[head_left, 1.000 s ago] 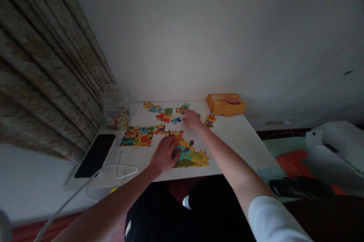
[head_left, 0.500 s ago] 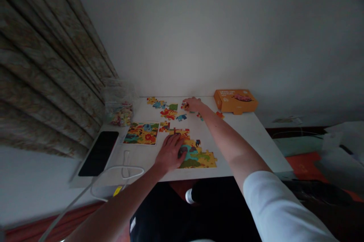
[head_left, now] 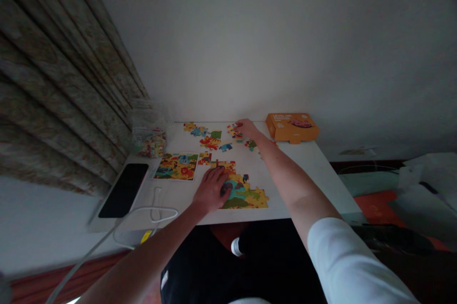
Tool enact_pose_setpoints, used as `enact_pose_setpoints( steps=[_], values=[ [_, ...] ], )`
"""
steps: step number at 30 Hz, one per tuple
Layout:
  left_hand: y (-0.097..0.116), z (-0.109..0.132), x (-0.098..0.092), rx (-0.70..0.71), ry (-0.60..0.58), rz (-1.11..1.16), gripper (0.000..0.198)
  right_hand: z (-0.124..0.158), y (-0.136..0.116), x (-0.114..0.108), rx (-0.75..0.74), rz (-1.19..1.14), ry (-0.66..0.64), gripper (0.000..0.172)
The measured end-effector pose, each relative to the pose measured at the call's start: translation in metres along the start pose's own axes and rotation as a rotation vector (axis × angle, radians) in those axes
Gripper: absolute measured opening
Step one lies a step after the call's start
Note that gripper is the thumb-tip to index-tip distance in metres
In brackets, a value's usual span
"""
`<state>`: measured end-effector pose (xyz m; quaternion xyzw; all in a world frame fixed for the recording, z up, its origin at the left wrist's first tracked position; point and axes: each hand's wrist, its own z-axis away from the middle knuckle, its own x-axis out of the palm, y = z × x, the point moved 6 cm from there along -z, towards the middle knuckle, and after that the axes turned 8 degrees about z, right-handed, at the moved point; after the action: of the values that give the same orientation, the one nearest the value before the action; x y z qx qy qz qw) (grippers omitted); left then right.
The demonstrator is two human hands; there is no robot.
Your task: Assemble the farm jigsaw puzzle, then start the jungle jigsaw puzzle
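Note:
My left hand [head_left: 212, 189] lies flat with its fingers spread over the left side of a partly joined jigsaw puzzle [head_left: 252, 197], which shows a green crocodile and blue water. At the back of the table, my right hand [head_left: 247, 128] bends its fingers down onto a small puzzle piece [head_left: 234, 126], pinching its edge. Loose puzzle pieces [head_left: 236, 136] lie just below those fingers. More are scattered to the left, among them a tiger piece [head_left: 210, 142] and a blue elephant piece [head_left: 225, 147]. A picture card [head_left: 176, 167] of animals rests left of the puzzle.
An orange puzzle box [head_left: 293, 127] stands at the back right against the wall. On the left are a clear bag of pieces [head_left: 153, 144], a black phone [head_left: 124, 190] and a white cable [head_left: 164, 213]. A patterned curtain [head_left: 64, 70] hangs alongside.
My right hand has shifted slightly right and back, uncovering pieces that were under it. My left hand stays on the puzzle. The view has moved a little.

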<state>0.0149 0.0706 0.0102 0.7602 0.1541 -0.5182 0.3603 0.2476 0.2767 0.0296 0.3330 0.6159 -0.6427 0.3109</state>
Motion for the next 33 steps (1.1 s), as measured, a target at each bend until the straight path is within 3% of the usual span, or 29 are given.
enact_pose_setpoints(
  steps=[7, 12, 20, 33],
  values=[
    [-0.001, 0.001, 0.001, 0.012, 0.008, -0.014, 0.048, 0.037, 0.025, -0.011, 0.155, -0.547, 0.155, 0.025],
    [-0.001, 0.000, 0.001, 0.014, 0.019, -0.001, 0.043, 0.090, 0.031, 0.006, 0.095, -0.685, 0.056, 0.046],
    [-0.001, 0.000, 0.001, 0.025, 0.032, 0.010, 0.045, 0.164, 0.032, 0.040, 0.091, -0.582, -0.017, 0.032],
    [0.000, 0.001, 0.001, 0.035, 0.038, -0.017, 0.043, 0.175, 0.014, 0.042, -0.006, 0.018, 0.085, 0.027]
  ],
)
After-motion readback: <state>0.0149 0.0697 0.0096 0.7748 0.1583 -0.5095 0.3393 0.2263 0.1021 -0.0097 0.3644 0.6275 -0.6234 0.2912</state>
